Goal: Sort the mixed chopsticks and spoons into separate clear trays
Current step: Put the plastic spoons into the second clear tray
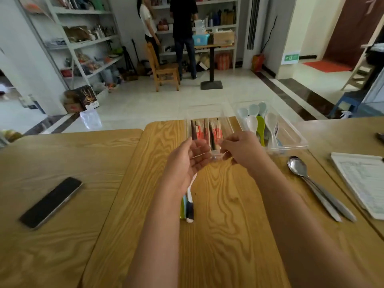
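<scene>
A clear tray (pixel 189 113) holding several chopsticks (pixel 216 132), some in red-printed paper sleeves, stands at the far middle of the table. Its near end is between my hands. My left hand (pixel 187 163) lies against the tray's near left corner, palm up and fingers spread. My right hand (pixel 242 150) is curled, pinching the tray's near right corner. To the right, a second clear tray (pixel 295 132) holds white, pale blue and green spoons (pixel 252 121). Colored spoon handles (pixel 188 208) stick out from under my left wrist. Stacked metal spoons (pixel 298 166) lie on the table at the right.
A black phone (pixel 52 201) lies on the left table. A printed paper pad (pixel 361 183) sits at the right edge. The trays stand at the table's far edge. Beyond are a tiled floor, a wooden chair (pixel 164 69), shelves and two people standing with their backs turned.
</scene>
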